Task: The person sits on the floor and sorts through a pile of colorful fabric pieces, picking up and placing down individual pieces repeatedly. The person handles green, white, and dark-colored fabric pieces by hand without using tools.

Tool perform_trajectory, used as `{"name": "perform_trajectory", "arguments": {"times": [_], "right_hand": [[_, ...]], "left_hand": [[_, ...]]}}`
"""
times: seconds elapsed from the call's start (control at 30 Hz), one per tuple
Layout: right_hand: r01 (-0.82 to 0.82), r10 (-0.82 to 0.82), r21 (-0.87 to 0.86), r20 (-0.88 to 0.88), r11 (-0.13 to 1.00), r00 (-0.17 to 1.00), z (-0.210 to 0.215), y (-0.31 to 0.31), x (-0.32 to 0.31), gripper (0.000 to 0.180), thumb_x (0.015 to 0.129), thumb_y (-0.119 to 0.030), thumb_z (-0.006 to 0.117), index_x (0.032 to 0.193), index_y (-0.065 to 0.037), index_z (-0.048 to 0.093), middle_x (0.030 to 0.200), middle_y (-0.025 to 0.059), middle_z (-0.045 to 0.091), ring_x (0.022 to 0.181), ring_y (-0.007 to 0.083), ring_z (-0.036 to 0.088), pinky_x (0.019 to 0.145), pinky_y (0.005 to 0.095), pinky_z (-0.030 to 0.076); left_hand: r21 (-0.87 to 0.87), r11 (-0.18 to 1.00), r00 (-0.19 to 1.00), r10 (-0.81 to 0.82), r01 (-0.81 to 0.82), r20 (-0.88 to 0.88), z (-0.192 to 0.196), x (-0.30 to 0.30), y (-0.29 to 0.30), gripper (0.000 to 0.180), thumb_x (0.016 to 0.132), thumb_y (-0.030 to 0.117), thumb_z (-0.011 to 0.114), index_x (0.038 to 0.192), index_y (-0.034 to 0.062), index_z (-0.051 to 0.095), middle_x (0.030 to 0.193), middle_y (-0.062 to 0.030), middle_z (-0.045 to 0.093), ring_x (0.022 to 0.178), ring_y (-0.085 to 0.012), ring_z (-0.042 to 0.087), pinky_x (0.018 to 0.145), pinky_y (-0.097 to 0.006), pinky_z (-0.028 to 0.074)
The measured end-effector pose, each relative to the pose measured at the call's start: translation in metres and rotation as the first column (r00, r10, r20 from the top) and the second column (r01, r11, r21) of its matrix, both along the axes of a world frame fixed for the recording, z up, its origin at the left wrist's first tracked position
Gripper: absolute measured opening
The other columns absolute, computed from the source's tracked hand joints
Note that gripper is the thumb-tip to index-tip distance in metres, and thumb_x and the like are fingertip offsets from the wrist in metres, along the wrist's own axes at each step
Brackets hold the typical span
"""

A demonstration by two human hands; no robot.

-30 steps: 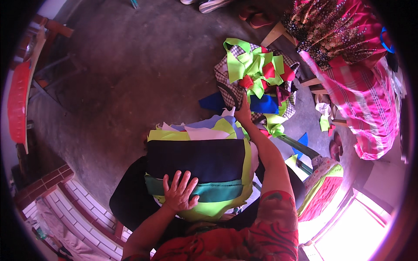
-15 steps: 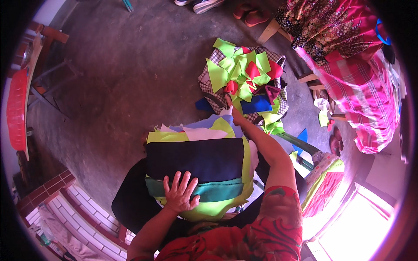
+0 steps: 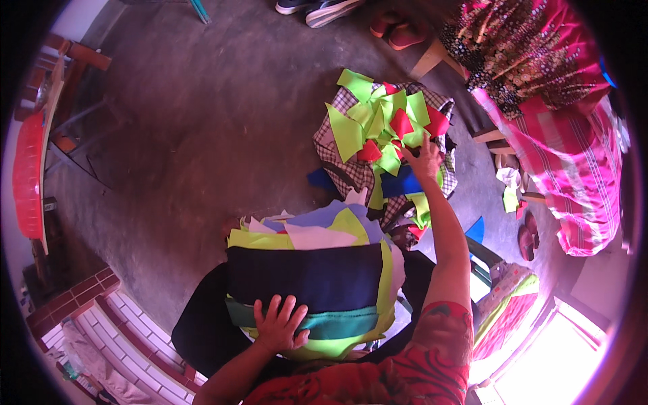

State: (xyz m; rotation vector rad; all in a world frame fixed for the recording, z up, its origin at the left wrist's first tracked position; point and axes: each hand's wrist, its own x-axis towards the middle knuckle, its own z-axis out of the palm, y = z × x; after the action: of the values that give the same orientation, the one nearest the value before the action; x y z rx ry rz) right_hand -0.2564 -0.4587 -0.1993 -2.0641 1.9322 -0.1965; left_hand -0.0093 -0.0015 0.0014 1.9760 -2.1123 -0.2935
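Observation:
Across my lap lies a thick pile of cut cloth pieces (image 3: 337, 229) in lime green, white and pale blue, topped by a navy piece (image 3: 304, 273) and a teal strip (image 3: 341, 322). My left hand (image 3: 280, 327) rests flat on the teal strip and the navy edge, fingers apart. Ahead and to the right, on the floor, a checked cloth bundle (image 3: 327, 152) holds a loose heap of lime green scraps (image 3: 347, 131) with red scraps (image 3: 401, 123) and a blue scrap (image 3: 402, 182). At the heap's near right side, my right hand (image 3: 426, 163) has its fingers spread, touching the scraps.
Pink plaid cloth (image 3: 540, 155) drapes over wooden legs at the right, beside sandals (image 3: 528, 236) and small scraps (image 3: 509, 189). More shoes (image 3: 331, 12) stand at the top. A red plastic tray (image 3: 28, 175) is at the far left. Concrete floor (image 3: 182, 135) spans the middle.
My right hand has moved right from the heap's near left edge to its right side, and its fingers have spread. My left hand has stayed on the pile. The view has shifted slightly.

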Motion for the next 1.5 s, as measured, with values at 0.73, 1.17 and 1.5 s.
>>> {"name": "perform_trajectory", "arguments": {"times": [0.73,1.17,1.5], "right_hand": [[-0.093,0.102,0.107,-0.088,0.990,0.991,-0.120,-0.053,0.047,0.043,0.068,-0.035,0.074,0.103,-0.011,0.065,0.124,0.0160,0.050,0.116,0.0318,0.049,0.095,0.0552,0.037],[-0.222,0.209,0.040,0.209,0.974,0.955,-0.021,-0.038,0.045,0.061,0.071,-0.003,0.055,0.130,-0.016,0.045,0.118,0.0141,0.051,0.103,0.0378,0.059,0.085,0.0465,0.049],[-0.196,0.207,0.425,0.020,0.884,0.978,-0.054,-0.044,0.146,0.102,0.064,-0.041,0.082,0.146,-0.029,0.021,0.140,0.0213,0.039,0.109,0.0402,0.058,0.087,0.0471,0.050]], "left_hand": [[0.083,0.996,0.999,-0.043,0.045,-0.023,-0.001,0.006,0.013,0.050,0.084,0.058,0.045,0.119,0.0253,0.059,0.122,-0.0051,0.054,0.125,-0.0316,0.039,0.107,-0.065,0.009],[0.039,0.999,1.000,0.000,0.001,-0.013,-0.001,0.001,0.016,0.049,0.086,0.056,0.046,0.123,0.0259,0.059,0.126,-0.0053,0.053,0.126,-0.0300,0.040,0.108,-0.063,0.011],[0.096,0.995,0.999,-0.039,0.040,-0.013,-0.001,0.003,0.016,0.055,0.081,0.059,0.048,0.125,0.0275,0.057,0.125,-0.0025,0.054,0.121,-0.0283,0.042,0.107,-0.064,0.011]]}}
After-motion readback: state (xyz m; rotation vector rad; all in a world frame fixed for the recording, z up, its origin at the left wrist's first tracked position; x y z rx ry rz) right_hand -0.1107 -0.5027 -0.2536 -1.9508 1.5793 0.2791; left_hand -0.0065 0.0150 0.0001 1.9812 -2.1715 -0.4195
